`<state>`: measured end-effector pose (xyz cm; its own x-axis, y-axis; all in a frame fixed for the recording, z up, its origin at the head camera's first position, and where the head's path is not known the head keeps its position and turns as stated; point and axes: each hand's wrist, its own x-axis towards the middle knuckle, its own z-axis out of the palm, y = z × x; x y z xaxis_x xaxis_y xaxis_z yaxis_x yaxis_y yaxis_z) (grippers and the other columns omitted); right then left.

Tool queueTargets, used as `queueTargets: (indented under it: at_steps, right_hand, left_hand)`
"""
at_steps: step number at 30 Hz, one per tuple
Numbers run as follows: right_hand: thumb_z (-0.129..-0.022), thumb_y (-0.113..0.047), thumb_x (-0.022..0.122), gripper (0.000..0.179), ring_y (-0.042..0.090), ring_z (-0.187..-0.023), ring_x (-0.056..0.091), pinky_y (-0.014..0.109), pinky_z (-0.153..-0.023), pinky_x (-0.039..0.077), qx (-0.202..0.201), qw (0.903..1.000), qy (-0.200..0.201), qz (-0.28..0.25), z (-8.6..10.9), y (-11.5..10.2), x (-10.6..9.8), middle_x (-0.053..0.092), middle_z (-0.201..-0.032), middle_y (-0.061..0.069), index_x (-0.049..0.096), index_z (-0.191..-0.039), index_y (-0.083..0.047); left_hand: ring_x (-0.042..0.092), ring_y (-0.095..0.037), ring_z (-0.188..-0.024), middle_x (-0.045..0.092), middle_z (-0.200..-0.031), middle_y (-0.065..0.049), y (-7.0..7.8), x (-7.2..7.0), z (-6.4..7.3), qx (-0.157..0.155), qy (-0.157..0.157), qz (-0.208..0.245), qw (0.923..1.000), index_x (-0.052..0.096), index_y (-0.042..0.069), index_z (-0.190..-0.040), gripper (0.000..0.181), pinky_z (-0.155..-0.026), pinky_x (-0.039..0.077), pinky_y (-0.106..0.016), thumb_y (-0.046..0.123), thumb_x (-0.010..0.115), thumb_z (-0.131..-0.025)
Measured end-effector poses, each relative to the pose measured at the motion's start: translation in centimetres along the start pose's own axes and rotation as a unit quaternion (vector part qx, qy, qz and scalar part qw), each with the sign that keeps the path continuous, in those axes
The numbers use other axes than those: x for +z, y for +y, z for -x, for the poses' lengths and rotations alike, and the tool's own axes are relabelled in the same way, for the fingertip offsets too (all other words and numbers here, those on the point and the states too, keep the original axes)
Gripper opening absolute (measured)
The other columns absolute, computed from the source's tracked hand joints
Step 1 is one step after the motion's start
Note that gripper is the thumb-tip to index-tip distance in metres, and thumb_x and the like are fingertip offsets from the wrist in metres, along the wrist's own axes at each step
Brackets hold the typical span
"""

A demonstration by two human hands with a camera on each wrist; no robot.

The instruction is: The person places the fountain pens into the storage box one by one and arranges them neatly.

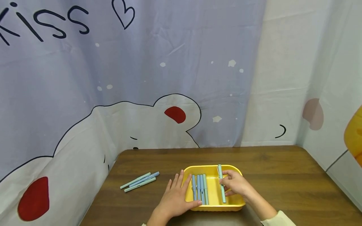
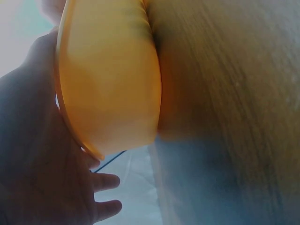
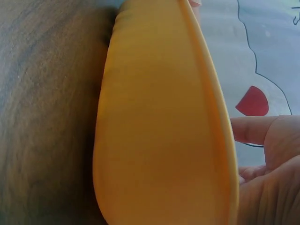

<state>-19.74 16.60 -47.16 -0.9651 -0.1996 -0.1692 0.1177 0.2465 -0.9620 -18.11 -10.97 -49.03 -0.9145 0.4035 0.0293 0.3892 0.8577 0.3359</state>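
Note:
In the head view a yellow tray (image 1: 230, 207) stands on the table. Several blue and green pens (image 1: 198, 188) lie side by side along its left part. The left hand (image 1: 176, 197) rests at the tray's left rim, fingers spread and thumb over the front edge by the pens' lower ends. Between thumb and fingers, the right hand (image 1: 236, 183) pinches a pale green pen (image 1: 221, 185) over the right part of the tray. Both wrist views show mostly the tray's outer wall (image 2: 110, 84), and the held pen is hidden in the right wrist view.
To the left of the tray, three pens (image 1: 141, 181), green and blue, lie in a loose pile on the brown wooden table (image 1: 282, 179). Behind it hangs a printed curtain (image 1: 141, 69) that reaches the table's back edge.

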Motion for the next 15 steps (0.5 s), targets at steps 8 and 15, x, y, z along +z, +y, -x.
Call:
queueTargets:
  at_steps: [8, 15]
  right_hand:
    - [-0.097, -0.008, 0.063, 0.045, 0.023, -0.071, 0.062, 0.039, -0.059, 0.059, 0.017, 0.9996, 0.022, 0.01, -0.3, 0.4, 1.1, 0.063, -0.094, 0.016, 0.047, -0.134, 0.012]
    - [-0.096, -0.006, 0.064, 0.044, 0.024, -0.071, 0.062, 0.039, -0.059, 0.059, 0.027, 0.9991, 0.026, 0.018, -0.6, 0.2, 1.9, 0.065, -0.095, 0.019, 0.049, -0.133, 0.011]
  left_hand:
    - [0.02, -0.042, -0.152, 0.011, -0.169, -0.016, 0.2, 0.1, 0.0, 0.002, 0.001, -0.004, 1.0, 0.027, 0.019, -0.162, 0.104, -0.119, 0.021, -0.063, 0.08, 0.057, -0.083]
    - [0.02, -0.043, -0.152, 0.01, -0.169, -0.015, 0.1, 0.0, -0.2, 0.004, 0.002, -0.011, 0.9999, 0.027, 0.019, -0.162, 0.103, -0.119, 0.02, -0.063, 0.08, 0.056, -0.084]
